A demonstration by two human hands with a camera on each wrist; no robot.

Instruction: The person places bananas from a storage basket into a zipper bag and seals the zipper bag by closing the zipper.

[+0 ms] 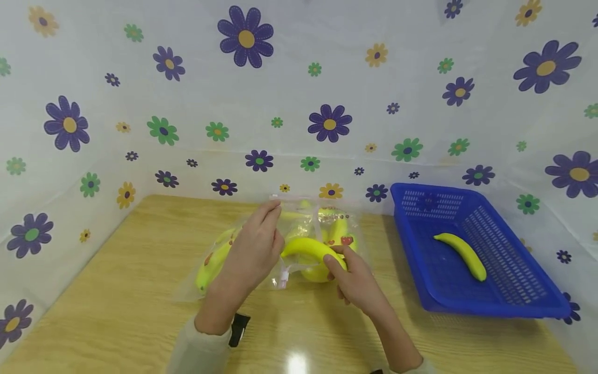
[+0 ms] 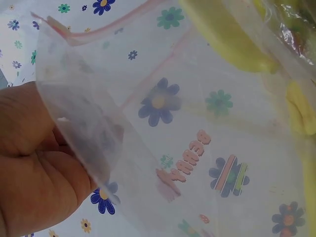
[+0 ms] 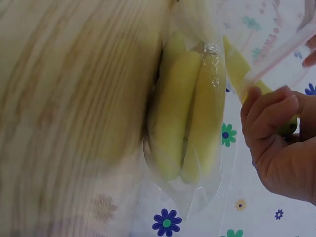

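My left hand (image 1: 254, 246) pinches the edge of a clear zip bag (image 2: 143, 133) with a pink seal and printed letters. Some of its fingers show through the film in the left wrist view. My right hand (image 1: 352, 278) grips one end of a yellow banana (image 1: 306, 245), whose other end points left at the bag's mouth. Several more bananas (image 3: 177, 118) lie inside clear plastic on the table. Another bagged banana (image 1: 212, 267) lies left of my left hand. Whether all this film is one bag, I cannot tell.
To the right, a blue plastic basket (image 1: 422, 283) with mesh sides holds a single banana (image 1: 462, 254). The wooden table (image 1: 117, 311) meets a white, flower-printed sheet (image 1: 289, 93) behind and at both sides.
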